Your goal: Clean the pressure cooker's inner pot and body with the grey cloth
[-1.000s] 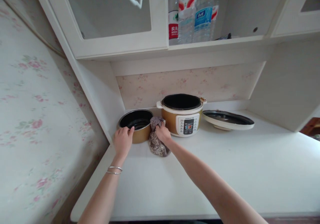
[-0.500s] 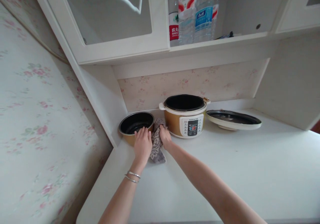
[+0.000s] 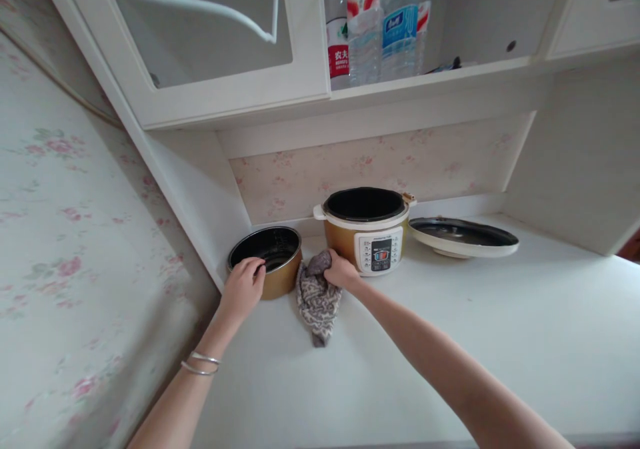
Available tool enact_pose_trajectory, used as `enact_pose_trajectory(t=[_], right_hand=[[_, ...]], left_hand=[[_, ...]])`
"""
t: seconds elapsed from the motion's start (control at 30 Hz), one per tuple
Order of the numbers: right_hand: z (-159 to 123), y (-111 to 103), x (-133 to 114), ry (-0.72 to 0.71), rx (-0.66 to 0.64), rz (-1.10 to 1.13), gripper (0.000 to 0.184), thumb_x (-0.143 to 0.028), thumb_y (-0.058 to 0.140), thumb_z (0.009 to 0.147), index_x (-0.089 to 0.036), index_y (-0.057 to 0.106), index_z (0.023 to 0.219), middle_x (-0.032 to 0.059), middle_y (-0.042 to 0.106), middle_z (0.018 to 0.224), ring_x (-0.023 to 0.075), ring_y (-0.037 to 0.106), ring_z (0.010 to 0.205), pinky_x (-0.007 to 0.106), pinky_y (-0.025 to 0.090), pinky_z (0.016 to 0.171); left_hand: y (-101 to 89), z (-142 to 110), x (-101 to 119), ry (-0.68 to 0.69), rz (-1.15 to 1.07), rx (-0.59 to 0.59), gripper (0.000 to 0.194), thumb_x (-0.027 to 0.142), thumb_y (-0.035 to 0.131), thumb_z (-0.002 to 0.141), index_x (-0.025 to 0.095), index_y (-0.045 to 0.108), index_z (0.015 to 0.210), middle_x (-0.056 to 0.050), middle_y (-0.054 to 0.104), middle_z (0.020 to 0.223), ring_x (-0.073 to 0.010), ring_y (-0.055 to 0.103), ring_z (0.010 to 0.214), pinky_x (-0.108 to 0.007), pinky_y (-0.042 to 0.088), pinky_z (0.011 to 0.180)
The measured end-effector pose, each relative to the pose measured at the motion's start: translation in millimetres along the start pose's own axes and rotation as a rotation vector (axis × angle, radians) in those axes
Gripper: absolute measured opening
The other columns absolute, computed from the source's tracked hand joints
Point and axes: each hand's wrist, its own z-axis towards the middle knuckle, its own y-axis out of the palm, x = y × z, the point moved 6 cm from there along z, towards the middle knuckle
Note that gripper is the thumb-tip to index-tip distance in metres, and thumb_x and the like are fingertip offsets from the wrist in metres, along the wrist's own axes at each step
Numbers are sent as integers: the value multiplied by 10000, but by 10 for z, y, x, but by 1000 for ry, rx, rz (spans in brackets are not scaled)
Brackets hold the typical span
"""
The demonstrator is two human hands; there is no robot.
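Observation:
At the front left rim of the gold inner pot (image 3: 283, 275), my left hand (image 3: 245, 285) has its fingers curled over the edge, gripping it. The pot stands upright, and its black inside shows. A patterned grey cloth (image 3: 319, 302) hangs bunched from my right hand (image 3: 341, 270), whose fingers are closed on its upper end. The cloth is between the pot and the gold and white electric cooker (image 3: 343, 237). That cooker stands without its lid, black inside, its control panel facing me.
Right of the cooker, a round lid (image 3: 463, 242) lies with its dark inner side up on the white counter (image 3: 430, 342). Above hang a cabinet with a glass door (image 3: 240, 95) and a shelf of plastic bottles (image 3: 365, 35). A flowered wall (image 3: 60, 235) borders the left.
My left hand has moved left, from the pot's right front rim to its left front, its fingers now curled. My right hand has shifted the cloth slightly right, and more of the cloth hangs down.

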Motion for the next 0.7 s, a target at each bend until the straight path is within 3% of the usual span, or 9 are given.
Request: enact_pose_trajectory(t=[0.07, 0.17, 0.27, 0.37, 0.47, 0.57, 0.63, 0.7], right_hand=[[-51, -22, -86, -92, 0, -100, 663, -260, 622, 700, -282, 463, 1343, 84, 656, 1120, 290, 613, 1027, 370, 465, 855], [-55, -30, -188, -94, 28, -95, 423, -400, 557, 779, -247, 616, 1169, 108, 669, 1072, 320, 612, 1014, 415, 456, 856], [-10, -60, -220, 10, 95, 124, 406, -466, 501, 816, -180, 685, 1037, 147, 675, 1038, 340, 608, 1007, 427, 442, 869], [-29, -141, -192, 78, 154, 257, 478, -491, 394, 872, -157, 677, 1067, 139, 676, 1043, 307, 618, 986, 379, 458, 836], [-166, -336, -223, -100, 225, 282, 395, -434, 448, 862, -211, 657, 1112, 76, 679, 1063, 262, 605, 1007, 319, 440, 854], [-317, -535, -247, -283, 216, 205, 346, -331, 597, 760, -241, 671, 1086, 59, 685, 1038, 274, 587, 1023, 327, 394, 912], [-315, -612, -146, -169, 167, 217, 291, -365, 598, 754, -201, 701, 971, 88, 693, 963, 293, 600, 974, 358, 407, 891], [-264, -617, -20, 9, 111, 382, 333, -437, 549, 784, -160, 696, 896, 108, 691, 912, 285, 620, 912, 361, 447, 834]], left_hand=[[-29, -40, -234, -34, 24, -60, 300, 336, 410, 925, 164, 617, 1058, -108, 623, 1094, -241, 568, 1060, -404, 430, 981], [-3, -107, -491, -111, 4, -139, 343, 387, 392, 925, 162, 628, 1033, -102, 636, 1081, -237, 578, 1036, -399, 447, 955], [51, -158, -569, -128, -25, -153, 378, 410, 361, 936, 167, 645, 988, -90, 655, 1048, -228, 581, 1022, -398, 441, 957], [90, -185, -554, -88, -19, -116, 390, 395, 328, 950, 181, 654, 962, -82, 670, 1003, -231, 582, 1005, -415, 427, 960], [117, -197, -564, -71, -21, -86, 383, 392, 328, 952, 188, 653, 950, -81, 674, 983, -232, 586, 986, -415, 427, 946], [146, -195, -593, -74, -30, -68, 383, 406, 341, 949, 185, 653, 936, -81, 673, 967, -232, 586, 973, -408, 428, 932], [171, -189, -600, -80, -32, -62, 392, 414, 338, 949, 186, 655, 911, -78, 675, 945, -232, 585, 959, -413, 419, 936], [199, -182, -598, -94, -33, -58, 398, 411, 331, 949, 187, 656, 895, -75, 675, 933, -230, 583, 953, -417, 409, 942]])
